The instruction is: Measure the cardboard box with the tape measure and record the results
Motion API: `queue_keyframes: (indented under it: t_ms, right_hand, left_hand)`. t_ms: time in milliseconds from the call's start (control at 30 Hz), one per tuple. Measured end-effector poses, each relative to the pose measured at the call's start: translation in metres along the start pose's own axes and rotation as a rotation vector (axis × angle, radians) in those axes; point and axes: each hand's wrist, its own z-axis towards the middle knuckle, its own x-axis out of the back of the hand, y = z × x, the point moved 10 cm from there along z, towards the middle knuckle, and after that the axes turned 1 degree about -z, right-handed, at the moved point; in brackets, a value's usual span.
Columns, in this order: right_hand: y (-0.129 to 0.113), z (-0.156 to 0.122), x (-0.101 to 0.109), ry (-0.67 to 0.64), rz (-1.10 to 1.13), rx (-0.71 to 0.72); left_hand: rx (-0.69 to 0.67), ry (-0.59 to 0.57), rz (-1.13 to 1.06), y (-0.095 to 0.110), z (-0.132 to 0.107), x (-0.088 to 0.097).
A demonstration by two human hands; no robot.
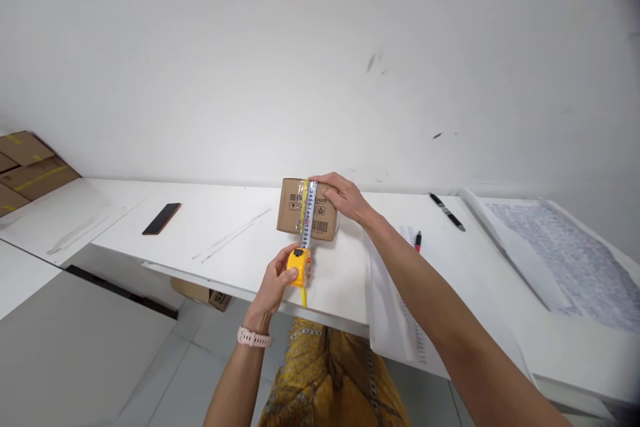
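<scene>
The left hand (273,285) is gripping a yellow plastic tape measure (300,259); its silver printed blade (309,213) is running toward twelve o'clock over a brown cardboard box (289,217), lying at one o'clock from that hand on the white table (340,293). The right hand (349,197), nearer, is clamping the box's far edge beside the blade's end.

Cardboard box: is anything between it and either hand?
Yes, for the left hand: the yellow tape measure it holds lies between, its blade running over the cardboard box. Nothing visible stands between the box and the right hand at its far edge.
</scene>
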Motion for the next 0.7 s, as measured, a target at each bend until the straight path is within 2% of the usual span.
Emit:
queue_keyframes:
  t_ms: [200, 500, 600, 700]
  right_hand:
    - [-0.004, -0.003, 0.000, -0.002, 0.001, 0.001]
    - [-0.001, -0.005, -0.002, -0.001, -0.064, 0.022]
    - [-0.004, -0.010, 0.000, 0.023, -0.096, 0.001]
    - [-0.021, -0.026, -0.010, 0.031, -0.194, 0.063]
  left_hand:
    - [0.081, -0.031, -0.214, -0.017, 0.009, 0.000]
    - [0.103, -0.068, -0.266, -0.013, 0.009, -0.006]
    - [0.110, -0.041, -0.326, -0.007, -0.006, 0.000]
    - [0.088, 0.046, -0.373, 0.003, -0.037, 0.023]
